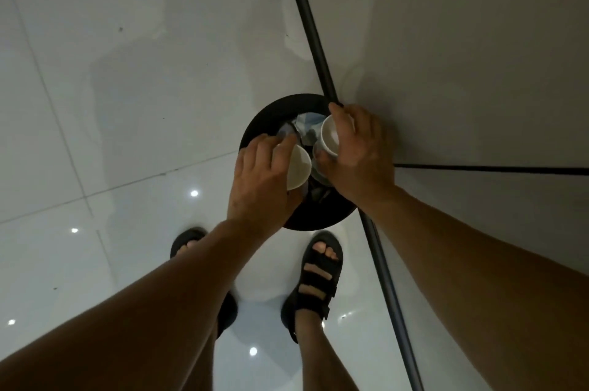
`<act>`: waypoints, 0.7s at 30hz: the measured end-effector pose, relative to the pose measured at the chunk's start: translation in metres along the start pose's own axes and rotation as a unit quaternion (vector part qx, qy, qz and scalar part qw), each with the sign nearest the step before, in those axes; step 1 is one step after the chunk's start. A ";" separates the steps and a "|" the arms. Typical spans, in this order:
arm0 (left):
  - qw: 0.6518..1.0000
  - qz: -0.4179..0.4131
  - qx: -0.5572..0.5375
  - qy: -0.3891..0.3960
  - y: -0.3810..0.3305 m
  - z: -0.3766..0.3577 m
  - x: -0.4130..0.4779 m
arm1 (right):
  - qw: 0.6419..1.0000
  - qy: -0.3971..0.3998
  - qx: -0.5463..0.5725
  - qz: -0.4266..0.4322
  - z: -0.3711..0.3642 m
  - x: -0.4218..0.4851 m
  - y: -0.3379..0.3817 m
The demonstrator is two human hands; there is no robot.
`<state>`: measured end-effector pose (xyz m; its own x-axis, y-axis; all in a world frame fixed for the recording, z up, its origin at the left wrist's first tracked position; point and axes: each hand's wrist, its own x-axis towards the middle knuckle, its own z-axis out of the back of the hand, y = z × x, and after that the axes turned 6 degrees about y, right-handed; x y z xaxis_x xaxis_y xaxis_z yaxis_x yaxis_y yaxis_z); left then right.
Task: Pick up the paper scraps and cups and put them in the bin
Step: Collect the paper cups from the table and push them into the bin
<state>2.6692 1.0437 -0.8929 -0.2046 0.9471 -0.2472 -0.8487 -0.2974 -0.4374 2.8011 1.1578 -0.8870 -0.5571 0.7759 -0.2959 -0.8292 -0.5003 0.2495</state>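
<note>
The left-hand cup [299, 167], gripped in the fingers [283, 143] of the left hand [261, 183], is plain white. The right-hand cup [331, 135], in the fingers [342, 118] of the right hand [360, 154], is the same unpatterned white. Beneath both sets of fingers the bin [255, 122] is matt black, and the paper scraps [307, 122] between the fingers are pale blue-grey and white. Left of the fingers the floor [127, 103] is glossy white tile with thin grey joints and bright white light spots. Right of them the wall [478, 39] is pale grey-beige, edged by a black strip [306, 8]. The sandals [318, 279] are black.

Left white cup [299, 167] and right white cup [330, 135] tilted above round black bin [255, 126].
</note>
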 end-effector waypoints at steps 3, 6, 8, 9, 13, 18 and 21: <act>0.999 -0.012 0.050 -0.002 0.011 -0.005 0.010 | 0.999 0.026 -0.030 0.024 -0.012 -0.006 -0.009; 0.994 -0.018 0.103 0.009 0.020 -0.009 0.016 | 0.997 0.034 -0.056 0.045 -0.022 -0.015 -0.013; 0.990 -0.017 0.136 0.034 0.024 -0.014 0.018 | 0.996 0.037 -0.071 0.046 -0.031 -0.023 -0.014; 0.987 -0.019 0.152 0.045 0.026 -0.017 0.018 | 0.995 0.037 -0.078 0.044 -0.035 -0.026 -0.015; 0.980 -0.019 0.195 0.044 0.034 -0.030 0.019 | 0.994 0.038 -0.101 0.026 -0.052 -0.034 -0.015; 0.980 -0.024 0.199 0.021 0.035 -0.036 0.020 | 0.994 0.028 -0.102 0.026 -0.061 -0.037 -0.017; 0.982 -0.024 0.184 0.020 0.035 -0.032 0.018 | 0.997 0.022 -0.071 0.024 -0.058 -0.038 -0.018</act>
<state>2.6514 1.0466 -0.9408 -0.1471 0.9512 -0.2713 -0.9772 -0.1822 -0.1089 2.8341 1.1152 -0.9338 -0.5957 0.7329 -0.3285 -0.7974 -0.5887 0.1327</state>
